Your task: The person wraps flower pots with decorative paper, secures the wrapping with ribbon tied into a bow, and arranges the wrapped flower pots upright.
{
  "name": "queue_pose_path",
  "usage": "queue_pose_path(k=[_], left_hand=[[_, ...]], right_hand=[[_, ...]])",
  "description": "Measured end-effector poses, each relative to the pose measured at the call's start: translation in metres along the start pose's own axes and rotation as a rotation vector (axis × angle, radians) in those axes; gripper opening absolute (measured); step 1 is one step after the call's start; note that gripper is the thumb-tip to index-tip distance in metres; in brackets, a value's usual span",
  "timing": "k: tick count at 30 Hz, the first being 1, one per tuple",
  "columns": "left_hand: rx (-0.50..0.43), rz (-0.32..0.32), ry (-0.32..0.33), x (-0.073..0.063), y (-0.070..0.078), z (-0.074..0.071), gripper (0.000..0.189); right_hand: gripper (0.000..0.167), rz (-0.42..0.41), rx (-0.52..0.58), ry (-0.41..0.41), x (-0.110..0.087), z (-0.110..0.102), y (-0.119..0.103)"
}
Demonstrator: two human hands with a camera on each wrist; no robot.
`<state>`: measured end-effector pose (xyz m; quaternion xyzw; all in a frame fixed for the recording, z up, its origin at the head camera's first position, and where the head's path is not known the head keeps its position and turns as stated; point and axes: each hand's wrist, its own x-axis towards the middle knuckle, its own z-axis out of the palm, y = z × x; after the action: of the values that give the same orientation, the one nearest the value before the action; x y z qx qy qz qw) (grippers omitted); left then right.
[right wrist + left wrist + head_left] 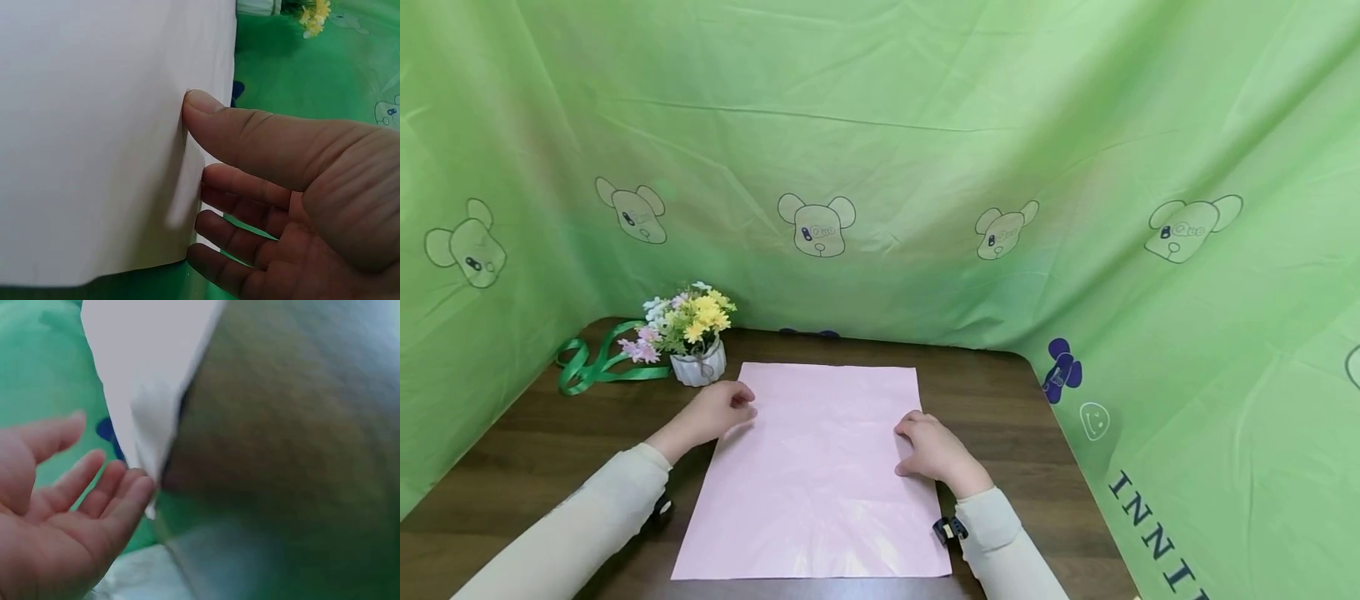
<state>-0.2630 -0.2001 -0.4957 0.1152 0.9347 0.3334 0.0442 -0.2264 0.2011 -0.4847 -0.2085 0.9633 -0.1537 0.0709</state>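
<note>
A large pink sheet of paper [820,467] lies flat on the dark wooden table. At its upper left edge is my left hand [718,411], thumb and forefinger apart. The left wrist view shows that hand [75,506] with loosely bent fingers against the edge of the sheet [150,350] and the thumb off it. On the right edge of the paper rests my right hand [934,450], its fingers spread. Up close, the thumb of the right hand [281,169] touches the sheet [94,137], and the other fingertips are along its edge, separated from the thumb.
A white pot of artificial flowers [698,363] stands just beyond my left hand. Beside it, a green ribbon [580,371] lies in loops at the table's back left. A green patterned cloth [880,150] hangs around the back and sides of the table [1015,417].
</note>
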Motion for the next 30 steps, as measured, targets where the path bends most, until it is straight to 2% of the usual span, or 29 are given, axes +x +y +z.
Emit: queue_pose_path(k=[3,5,7,10,12,15,18,20,22,26,30], left_hand=[[-0.215,-0.125,0.098,-0.001,-0.012,-0.006,0.03],[-0.318,-0.207,0.187,-0.003,-0.017,-0.012,0.036],[-0.361,-0.278,0.293,-0.005,-0.02,-0.018,0.043],[-0.346,-0.376,0.43,-0.008,-0.024,-0.029,0.061],[-0.358,-0.404,0.496,-0.007,-0.026,-0.036,0.077],[-0.427,-0.38,0.558,-0.003,-0.034,-0.042,0.099],[-0.47,-0.317,0.556,0.005,-0.045,-0.043,0.104],[-0.473,-0.288,0.503,0.009,-0.052,-0.043,0.1],[-0.469,-0.274,0.425,0.012,-0.058,-0.042,0.097],[-0.48,-0.264,0.297,0.016,-0.067,-0.042,0.096],[-0.479,-0.263,0.267,0.02,-0.072,-0.044,0.099]], right_hand=[[0.057,0.003,0.001,-0.001,0.0,0.0,0.0],[0.058,0.006,0.003,0.001,0.0,0.0,0.0],[0.058,0.007,0.003,0.004,0.0,0.0,0.0],[0.058,0.006,-0.001,0.005,0.001,0.0,0.0],[0.057,0.004,-0.003,0.006,0.0,0.0,0.0],[0.057,-0.001,0.003,0.005,0.0,0.0,0.0],[0.056,-0.007,0.011,0.007,-0.001,-0.001,0.0],[0.056,-0.008,0.011,0.006,-0.001,0.0,0.0],[0.057,-0.009,0.002,0.005,-0.001,0.001,0.001],[0.057,-0.021,-0.006,0.003,0.0,0.003,0.002],[0.057,-0.031,-0.007,0.009,0.0,0.001,0.002]])
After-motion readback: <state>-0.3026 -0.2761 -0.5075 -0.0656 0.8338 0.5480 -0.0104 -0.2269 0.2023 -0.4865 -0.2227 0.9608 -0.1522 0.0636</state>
